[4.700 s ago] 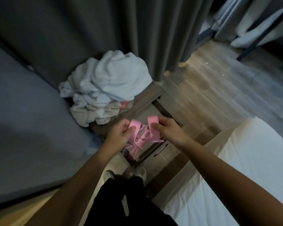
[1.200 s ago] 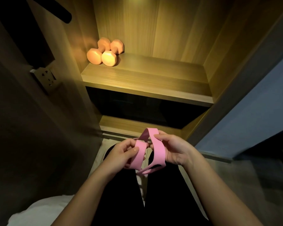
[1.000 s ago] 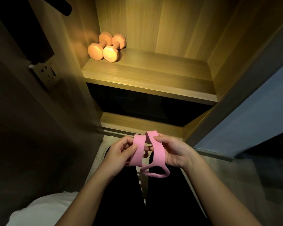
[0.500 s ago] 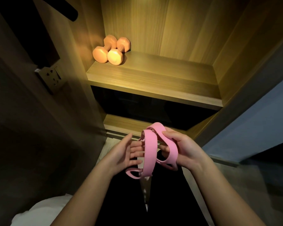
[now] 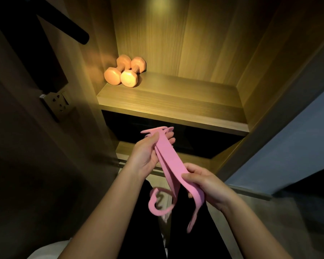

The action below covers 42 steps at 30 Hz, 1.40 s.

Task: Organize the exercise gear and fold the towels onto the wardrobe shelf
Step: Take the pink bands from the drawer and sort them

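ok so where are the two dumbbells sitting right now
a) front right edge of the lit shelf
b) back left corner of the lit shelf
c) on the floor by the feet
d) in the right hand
B: the dumbbells lie side by side in the back left corner of the lit shelf, while the left hand and right hand hold only the pink band.

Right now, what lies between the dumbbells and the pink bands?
In the head view, only bare shelf, then the dark opening under it, separates dumbbells from pink bands.
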### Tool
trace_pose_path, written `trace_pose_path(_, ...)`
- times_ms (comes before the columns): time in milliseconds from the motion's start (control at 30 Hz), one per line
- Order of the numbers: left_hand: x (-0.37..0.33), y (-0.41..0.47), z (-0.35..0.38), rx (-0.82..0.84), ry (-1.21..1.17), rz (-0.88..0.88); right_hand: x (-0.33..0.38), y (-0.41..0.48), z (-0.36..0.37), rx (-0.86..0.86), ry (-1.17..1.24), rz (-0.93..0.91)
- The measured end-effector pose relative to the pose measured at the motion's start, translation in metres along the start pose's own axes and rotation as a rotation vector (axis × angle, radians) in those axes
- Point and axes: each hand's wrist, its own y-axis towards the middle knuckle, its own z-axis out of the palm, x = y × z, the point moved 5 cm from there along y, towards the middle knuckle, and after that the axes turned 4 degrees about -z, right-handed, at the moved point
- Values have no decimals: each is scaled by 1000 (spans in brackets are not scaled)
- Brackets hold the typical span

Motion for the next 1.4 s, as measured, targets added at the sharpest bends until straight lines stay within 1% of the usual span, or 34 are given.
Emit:
trace_pose_path(200, -26, -21, 16, 70, 268, 207, 2, 1, -1, -13, -42, -7)
trace_pose_path(333, -34, -33, 32, 127, 367, 320, 8, 4, -4, -48, -103, -35)
trace_pose_path(467, -42, -42, 47, 203, 478, 398, 24, 11, -6, -44, -131, -4)
trace_pose_path(500, -43, -44, 50, 217, 512, 400, 33, 15, -6, -53, -81, -24)
trace_pose_path(567, -41, -46, 55, 237, 558, 385, 58, 20, -5, -64, 175, -80)
trace_pose_path(633, -36, -48, 58, 246, 614, 367, 86, 23, -3, -30, 401, -121)
trace_pose_path(733, -29, -52, 54, 259, 661, 354, 113, 25, -8, -32, 508, -174)
trace_pose_path(833, -26, -55, 47, 251, 656, 317, 122, 27, -12, -54, 524, -192)
trace_pose_path(900, -24, -53, 41, 218, 660, 284, 122, 27, -13, -82, 432, -182)
trace_pose_path(1000, -18, -51, 35, 180, 655, 222, 124, 26, -10, -118, 150, -230)
trace_pose_path(1067, -14, -48, 32, 148, 638, 198, 127, 26, -10, -199, -20, -262)
trace_pose_path(1167, -11, -46, 28, 110, 703, 238, 134, 23, -12, -306, -212, -318)
trace_pose_path(1267, -12, -45, 25, 58, 688, 288, 138, 17, -7, -289, -279, -389)
trace_pose_path(1300, -14, -44, 24, 33, 674, 313, 139, 15, -6, -295, -320, -429)
trace_pose_path(1400, -17, -43, 29, -22, 655, 399, 141, 8, -1, -388, -511, -575)
